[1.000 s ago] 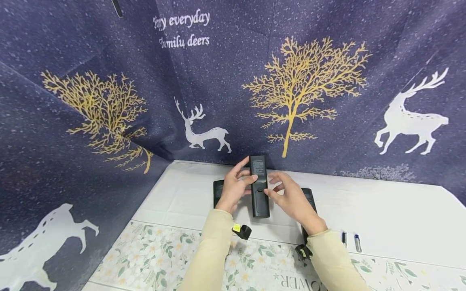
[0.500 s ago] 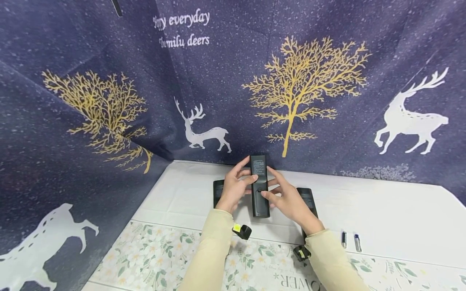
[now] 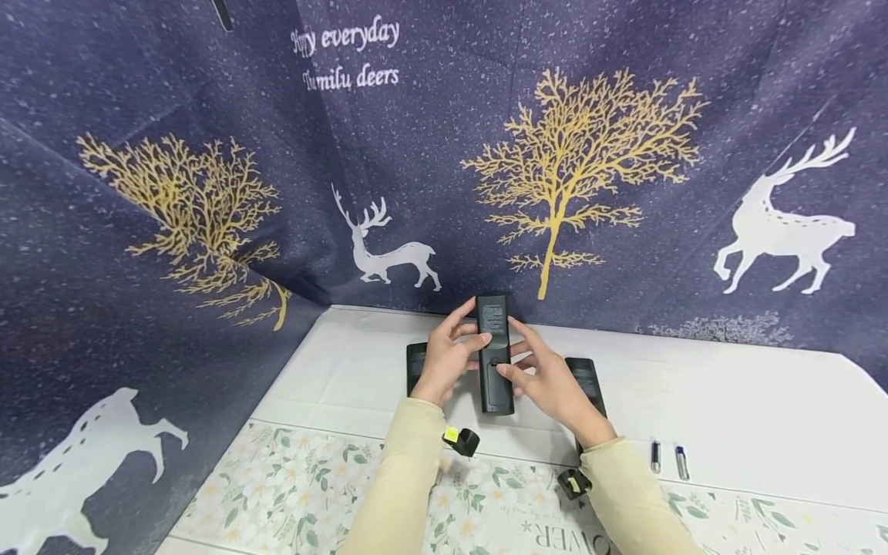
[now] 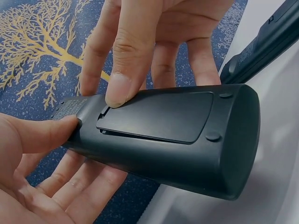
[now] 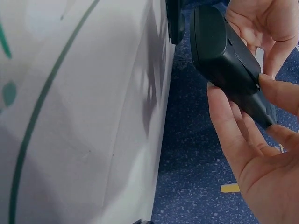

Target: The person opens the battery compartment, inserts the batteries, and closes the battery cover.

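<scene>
Head view: remote (image 3: 495, 354) runs up-down, back showing.

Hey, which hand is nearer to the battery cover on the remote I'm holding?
Right. The right hand has its thumb touching the battery cover at its latch end; the left hand holds the remote, its thumb beyond that end, off the cover.
</scene>
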Demonstrator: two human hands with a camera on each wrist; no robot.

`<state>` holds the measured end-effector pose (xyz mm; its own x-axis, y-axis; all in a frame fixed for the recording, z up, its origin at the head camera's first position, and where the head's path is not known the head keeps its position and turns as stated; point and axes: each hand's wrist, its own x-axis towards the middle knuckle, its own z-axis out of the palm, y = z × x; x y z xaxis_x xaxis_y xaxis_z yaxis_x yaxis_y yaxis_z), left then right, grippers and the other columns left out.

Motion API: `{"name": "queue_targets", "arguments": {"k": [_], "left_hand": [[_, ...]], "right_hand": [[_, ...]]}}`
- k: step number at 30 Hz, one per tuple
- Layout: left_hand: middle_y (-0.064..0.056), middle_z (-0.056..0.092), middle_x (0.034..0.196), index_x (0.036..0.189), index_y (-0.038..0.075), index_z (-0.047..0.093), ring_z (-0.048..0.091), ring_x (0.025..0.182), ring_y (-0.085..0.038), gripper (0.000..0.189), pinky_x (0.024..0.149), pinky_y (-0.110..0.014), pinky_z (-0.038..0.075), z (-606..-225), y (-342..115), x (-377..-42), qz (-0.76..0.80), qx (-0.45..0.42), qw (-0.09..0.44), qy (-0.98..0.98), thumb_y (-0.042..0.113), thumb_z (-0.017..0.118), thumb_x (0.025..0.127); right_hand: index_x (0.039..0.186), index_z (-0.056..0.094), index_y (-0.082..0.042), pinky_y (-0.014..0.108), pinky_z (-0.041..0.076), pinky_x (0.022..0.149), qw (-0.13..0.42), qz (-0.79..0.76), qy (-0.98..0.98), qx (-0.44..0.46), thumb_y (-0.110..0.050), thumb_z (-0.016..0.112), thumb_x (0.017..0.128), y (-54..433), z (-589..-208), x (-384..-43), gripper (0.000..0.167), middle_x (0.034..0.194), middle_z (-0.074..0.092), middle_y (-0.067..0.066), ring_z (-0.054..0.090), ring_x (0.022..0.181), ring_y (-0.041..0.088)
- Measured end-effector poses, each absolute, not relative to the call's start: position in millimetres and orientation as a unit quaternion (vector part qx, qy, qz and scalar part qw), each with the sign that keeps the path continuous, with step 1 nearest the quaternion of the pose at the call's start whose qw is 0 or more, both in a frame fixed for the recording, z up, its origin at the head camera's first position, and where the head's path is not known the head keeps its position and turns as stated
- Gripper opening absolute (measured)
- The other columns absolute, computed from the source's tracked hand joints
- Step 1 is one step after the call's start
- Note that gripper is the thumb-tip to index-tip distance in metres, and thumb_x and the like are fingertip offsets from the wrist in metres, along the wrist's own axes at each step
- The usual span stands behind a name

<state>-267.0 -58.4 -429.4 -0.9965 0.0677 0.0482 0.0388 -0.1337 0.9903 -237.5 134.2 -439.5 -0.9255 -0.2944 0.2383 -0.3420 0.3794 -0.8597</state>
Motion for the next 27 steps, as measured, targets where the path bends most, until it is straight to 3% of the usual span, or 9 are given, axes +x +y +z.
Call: {"name": "queue_targets", "arguments": {"k": [27], "left_hand": [[-0.014,0.069,0.123,0.157,0.03,0.055,0.073,0.097,-0.025,0.068,0.078,-0.044,0.064,-427.6,-56.6,-265.4,0.753,0.037,0.011,0.657,0.001,0.073,0.098]], "right_hand": [[0.169,0.03,-0.012,0.039,0.064,0.068,0.026,0.511,-0.838,0.191,-0.006,0.075,0.1,134.5,-438.1,-237.5,0.082,0.126,0.064,0.019,0.071,0.102,0.036]]}}
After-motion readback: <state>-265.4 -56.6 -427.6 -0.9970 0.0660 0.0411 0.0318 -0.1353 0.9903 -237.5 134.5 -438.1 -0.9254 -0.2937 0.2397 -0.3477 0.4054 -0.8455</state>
